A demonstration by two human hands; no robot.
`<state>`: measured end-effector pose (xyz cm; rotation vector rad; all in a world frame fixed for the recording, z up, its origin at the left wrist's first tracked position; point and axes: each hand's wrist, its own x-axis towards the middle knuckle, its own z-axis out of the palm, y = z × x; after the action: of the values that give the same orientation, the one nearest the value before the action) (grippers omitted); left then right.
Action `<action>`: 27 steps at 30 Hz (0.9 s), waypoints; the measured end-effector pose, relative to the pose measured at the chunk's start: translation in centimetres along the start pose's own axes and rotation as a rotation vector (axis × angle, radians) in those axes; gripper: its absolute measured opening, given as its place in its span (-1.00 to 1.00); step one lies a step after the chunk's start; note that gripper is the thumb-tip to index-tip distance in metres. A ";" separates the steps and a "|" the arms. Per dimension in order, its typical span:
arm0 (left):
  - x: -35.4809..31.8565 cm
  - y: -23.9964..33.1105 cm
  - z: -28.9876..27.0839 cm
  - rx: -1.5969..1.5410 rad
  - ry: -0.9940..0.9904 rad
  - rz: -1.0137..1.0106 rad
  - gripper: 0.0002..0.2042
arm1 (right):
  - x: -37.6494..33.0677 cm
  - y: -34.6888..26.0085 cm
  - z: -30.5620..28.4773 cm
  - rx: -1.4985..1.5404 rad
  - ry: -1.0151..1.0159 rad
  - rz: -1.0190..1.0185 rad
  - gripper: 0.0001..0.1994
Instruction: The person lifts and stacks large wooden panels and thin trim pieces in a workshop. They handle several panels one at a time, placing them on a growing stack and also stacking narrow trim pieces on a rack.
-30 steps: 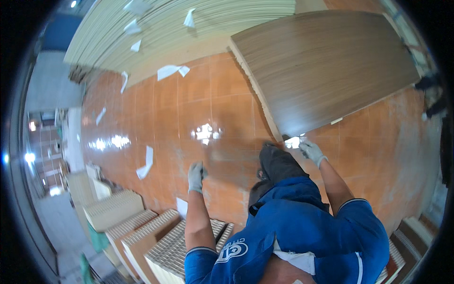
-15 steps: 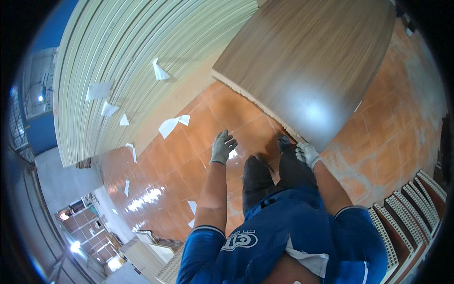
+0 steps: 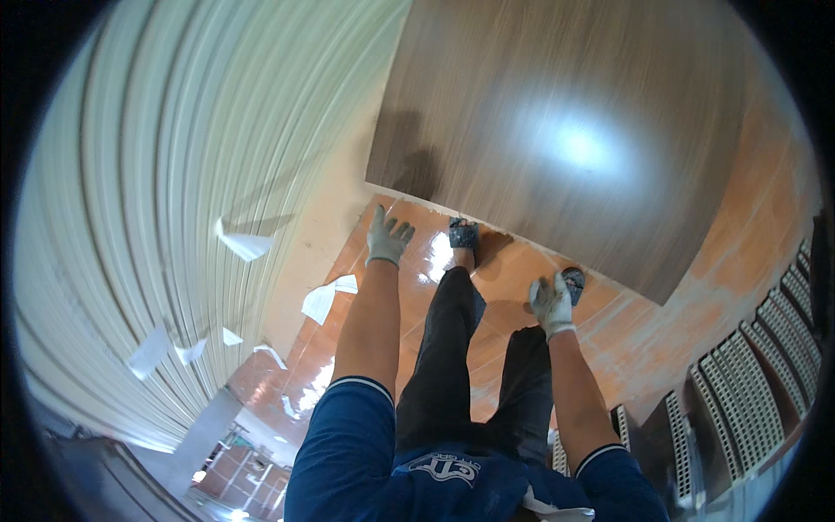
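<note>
A large brown wood-grain panel (image 3: pixel 504 104) lies ahead of me, its near edge crossing in front of my feet. My left hand (image 3: pixel 388 237), in a pale work glove, is open with fingers spread, just short of the panel's near left corner. Beside my right shoe is my gloved right hand (image 3: pixel 551 302), a little short of the same edge. Its fingers look loosely apart, and I see nothing held in it. Neither hand appears to touch the panel.
A tall stack of cream panels (image 3: pixel 174 200) rises on the left, with white paper scraps (image 3: pixel 243 244) sticking out. Another paper piece (image 3: pixel 320 302) lies beside it. Perforated, grid-edged panels (image 3: pixel 739 409) lean at lower right. Orange tiled floor (image 3: pixel 504 300) is under my feet.
My view has turned, and I now stand more squarely to the panel. My right hand has come away from the panel's near corner. My left hand is nearer the left corner.
</note>
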<state>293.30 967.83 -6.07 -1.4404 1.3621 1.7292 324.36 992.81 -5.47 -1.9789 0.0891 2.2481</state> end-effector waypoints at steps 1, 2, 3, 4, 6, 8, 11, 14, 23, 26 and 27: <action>2.2 1.0 0.5 -0.007 0.002 -0.030 -0.24 | 1.8 0.4 1.1 0.071 0.000 -0.040 -0.44; 4.1 1.9 1.0 -0.017 0.001 -0.060 -0.23 | 3.3 0.4 2.0 0.112 -0.012 -0.088 -0.42; 5.4 2.1 1.3 -0.024 0.033 -0.083 -0.21 | 4.3 0.3 2.6 0.169 -0.033 -0.145 -0.41; 6.5 2.4 1.9 -0.049 -0.033 -0.036 -0.22 | 5.3 0.0 3.5 0.195 -0.010 -0.184 -0.43; 7.8 3.3 3.2 -0.113 -0.113 0.063 -0.24 | 6.7 -0.8 5.0 0.261 0.015 -0.280 -0.48; 8.5 4.2 4.2 -0.130 -0.136 0.025 -0.28 | 7.1 -1.5 6.0 0.347 0.041 -0.267 -0.56; 9.0 5.1 5.3 -0.116 -0.109 0.030 -0.34 | 7.3 -2.0 6.8 0.472 0.029 -0.320 -0.63; 10.3 5.5 5.6 -0.072 -0.059 0.058 -0.38 | 7.6 -2.2 7.0 0.390 0.120 -0.435 -0.71; 15.6 11.4 6.6 0.778 0.107 0.247 -0.55 | 10.5 -3.3 8.3 0.326 0.032 -0.439 -0.52; 16.0 11.5 7.2 0.737 0.043 0.348 -0.56 | 10.5 -3.1 8.1 0.416 -0.077 -0.504 -0.47; 16.0 11.1 7.3 0.719 -0.012 0.356 -0.55 | 10.3 -3.0 7.8 0.421 -0.080 -0.483 -0.46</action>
<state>275.77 967.01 -17.29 -0.8154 2.0434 1.2071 315.91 997.56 -14.50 -1.4969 0.0608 1.8151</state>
